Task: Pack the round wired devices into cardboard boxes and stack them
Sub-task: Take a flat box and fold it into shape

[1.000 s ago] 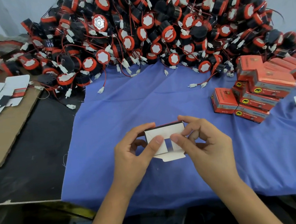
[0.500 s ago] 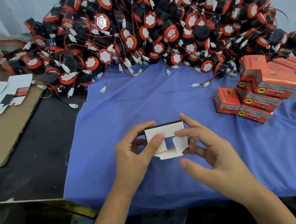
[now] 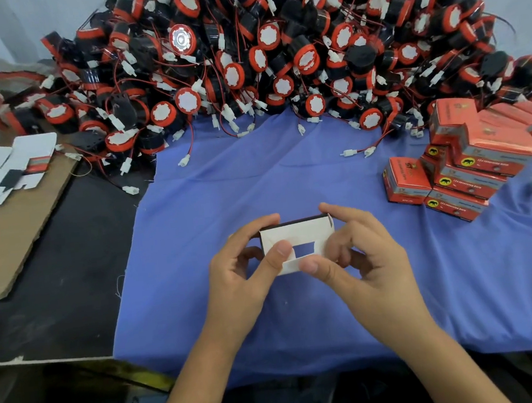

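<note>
Right now both hands are on one small cardboard box (image 3: 295, 232), held just over the blue cloth (image 3: 255, 176) at the near middle of the bench. The left hand (image 3: 243, 278) grips its left end, thumb pressed on the white flap that faces the camera. The right hand (image 3: 368, 263) pinches the right end, its thumb under the lower flap. The fingers of both hands are thus closed on the box, which looks only half formed: an open gap shows between the flaps, and I can see no device inside.

Several things could go wrong from here. Uneven thumb pressure may crease or tear the thin flap, or the tuck may miss its slot and leave an end loose, so a device could later drop out. The pile of round wired devices (image 3: 276, 54) lies well apart at the back, its red leads tangled, so pulling one free may drag its neighbours along or snag a connector. The stack of packed boxes (image 3: 469, 165) at the right sits unevenly, and a careless addition could topple it.
</note>
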`<action>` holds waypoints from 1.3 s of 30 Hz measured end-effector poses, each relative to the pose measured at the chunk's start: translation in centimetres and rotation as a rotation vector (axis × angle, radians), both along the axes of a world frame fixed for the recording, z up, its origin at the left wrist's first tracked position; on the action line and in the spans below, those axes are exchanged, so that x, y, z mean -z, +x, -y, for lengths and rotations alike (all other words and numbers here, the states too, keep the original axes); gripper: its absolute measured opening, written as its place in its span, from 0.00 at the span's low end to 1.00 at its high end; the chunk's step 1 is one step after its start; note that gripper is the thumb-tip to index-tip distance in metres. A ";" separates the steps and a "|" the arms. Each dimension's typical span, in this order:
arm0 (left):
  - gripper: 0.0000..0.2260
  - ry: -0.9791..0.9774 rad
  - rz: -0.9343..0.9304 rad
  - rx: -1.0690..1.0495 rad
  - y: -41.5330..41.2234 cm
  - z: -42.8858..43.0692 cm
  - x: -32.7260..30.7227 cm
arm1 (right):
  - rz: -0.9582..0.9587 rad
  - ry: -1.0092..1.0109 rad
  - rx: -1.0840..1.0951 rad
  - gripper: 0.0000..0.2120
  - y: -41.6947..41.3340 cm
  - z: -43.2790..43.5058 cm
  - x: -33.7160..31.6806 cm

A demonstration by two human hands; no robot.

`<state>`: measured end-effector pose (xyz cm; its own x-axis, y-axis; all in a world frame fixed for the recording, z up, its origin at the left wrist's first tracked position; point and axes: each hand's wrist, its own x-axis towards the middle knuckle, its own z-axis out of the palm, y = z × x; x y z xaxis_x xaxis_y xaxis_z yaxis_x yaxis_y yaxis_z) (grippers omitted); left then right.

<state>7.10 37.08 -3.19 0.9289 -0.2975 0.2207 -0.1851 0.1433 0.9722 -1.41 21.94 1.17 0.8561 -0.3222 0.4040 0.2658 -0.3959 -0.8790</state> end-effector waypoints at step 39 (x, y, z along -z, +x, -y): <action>0.11 -0.076 -0.019 0.084 -0.2 -0.2 0.1 | 0.031 -0.003 0.113 0.12 -0.4 -0.6 1.2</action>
